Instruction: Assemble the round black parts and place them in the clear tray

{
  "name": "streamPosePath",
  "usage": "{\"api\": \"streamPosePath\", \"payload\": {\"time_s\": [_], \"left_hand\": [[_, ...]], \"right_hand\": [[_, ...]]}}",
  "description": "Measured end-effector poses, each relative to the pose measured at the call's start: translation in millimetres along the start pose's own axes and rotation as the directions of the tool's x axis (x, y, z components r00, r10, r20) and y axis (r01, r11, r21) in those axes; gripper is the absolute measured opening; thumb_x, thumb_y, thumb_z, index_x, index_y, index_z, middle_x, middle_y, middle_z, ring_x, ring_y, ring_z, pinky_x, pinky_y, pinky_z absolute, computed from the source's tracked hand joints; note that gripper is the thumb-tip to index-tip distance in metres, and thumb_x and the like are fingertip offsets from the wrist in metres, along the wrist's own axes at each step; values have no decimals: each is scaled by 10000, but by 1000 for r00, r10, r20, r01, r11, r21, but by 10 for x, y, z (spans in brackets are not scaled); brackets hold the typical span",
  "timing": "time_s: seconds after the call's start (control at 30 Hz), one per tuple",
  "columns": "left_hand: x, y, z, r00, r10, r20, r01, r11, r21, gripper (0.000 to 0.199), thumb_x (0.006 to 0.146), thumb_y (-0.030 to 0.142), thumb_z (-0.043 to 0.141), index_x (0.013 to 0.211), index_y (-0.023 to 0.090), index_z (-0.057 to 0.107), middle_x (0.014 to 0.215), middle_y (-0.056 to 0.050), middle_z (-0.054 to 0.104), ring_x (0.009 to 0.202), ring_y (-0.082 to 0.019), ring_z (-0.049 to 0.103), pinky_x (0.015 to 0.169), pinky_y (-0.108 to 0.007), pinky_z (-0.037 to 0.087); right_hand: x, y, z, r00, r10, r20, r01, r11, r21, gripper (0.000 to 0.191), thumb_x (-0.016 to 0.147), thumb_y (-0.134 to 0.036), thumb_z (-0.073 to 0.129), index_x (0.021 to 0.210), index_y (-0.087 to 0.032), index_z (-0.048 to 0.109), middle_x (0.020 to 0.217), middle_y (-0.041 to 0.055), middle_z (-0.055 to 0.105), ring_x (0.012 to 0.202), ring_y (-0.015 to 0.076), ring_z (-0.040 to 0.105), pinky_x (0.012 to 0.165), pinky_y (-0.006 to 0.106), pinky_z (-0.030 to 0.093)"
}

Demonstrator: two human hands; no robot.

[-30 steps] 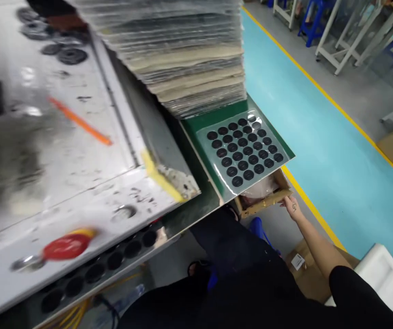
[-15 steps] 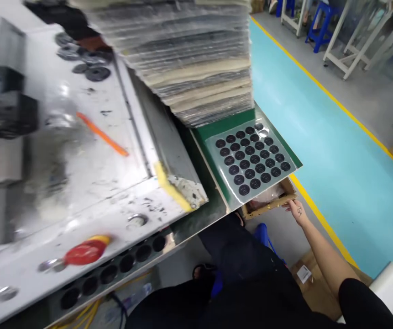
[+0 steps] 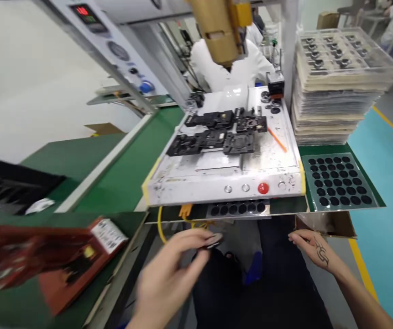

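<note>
My left hand (image 3: 172,269) is below the bench edge, blurred, pinching a small dark round disc (image 3: 212,241) between its fingertips. My right hand (image 3: 314,249) hangs open and holds nothing, just under the green shelf, next to a cardboard box (image 3: 333,224). Above it lies a clear tray of black round parts (image 3: 340,180). A white fixture plate (image 3: 230,155) with black jigs (image 3: 217,132) and a red button (image 3: 263,188) stands in front of me.
A tall stack of clear trays (image 3: 333,87) stands at the right back. A person in white (image 3: 230,68) works behind the machine. A red-brown box (image 3: 45,256) lies at the left on the green bench (image 3: 128,169). Teal floor with a yellow line (image 3: 362,269) runs on the right.
The view has swung from the right side to face the fixture plate. My right hand has left the cardboard box edge. My left hand has come into view holding a disc.
</note>
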State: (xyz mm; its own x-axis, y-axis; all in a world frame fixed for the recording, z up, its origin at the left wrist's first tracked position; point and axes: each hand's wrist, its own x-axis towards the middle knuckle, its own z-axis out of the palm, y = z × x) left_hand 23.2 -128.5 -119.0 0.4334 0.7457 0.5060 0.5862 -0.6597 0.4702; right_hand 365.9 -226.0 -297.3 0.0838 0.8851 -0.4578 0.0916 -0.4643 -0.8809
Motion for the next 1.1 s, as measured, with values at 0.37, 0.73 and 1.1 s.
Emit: {"api": "streamPosePath", "payload": {"time_s": [0.37,0.73,1.1], "left_hand": [[240,-12,495,860,488,-149,-507,849,-145,189,1013,49,635,1163,157,677,1149,-150,786,1070,-240,766,906,-359,666],[290,-53,405,870,474,-138,-489,864,-118,157,1033,75,602,1127,181,671,1131,-129,776,1036,-231,761,895,-338,657],[1927,-229,188,968,235,91,-226,969,-101,365,1033,297,637,1386,217,596,1334,-137,677,1283,-300,644,1140,-493,530]], "right_hand": [[-266,-1633,627,765,-626,150,637,770,-38,636,893,-356,865,1469,-279,608,1135,56,689,875,197,643,753,343,592],[-153,-1904,718,763,-624,169,639,767,-54,394,849,-342,882,1205,-240,746,864,-2,671,690,165,629,644,309,577],[32,-2328,-22,614,-771,-168,678,624,-389,340,839,-380,843,1115,-206,748,758,-2,631,668,187,595,630,322,534]]}}
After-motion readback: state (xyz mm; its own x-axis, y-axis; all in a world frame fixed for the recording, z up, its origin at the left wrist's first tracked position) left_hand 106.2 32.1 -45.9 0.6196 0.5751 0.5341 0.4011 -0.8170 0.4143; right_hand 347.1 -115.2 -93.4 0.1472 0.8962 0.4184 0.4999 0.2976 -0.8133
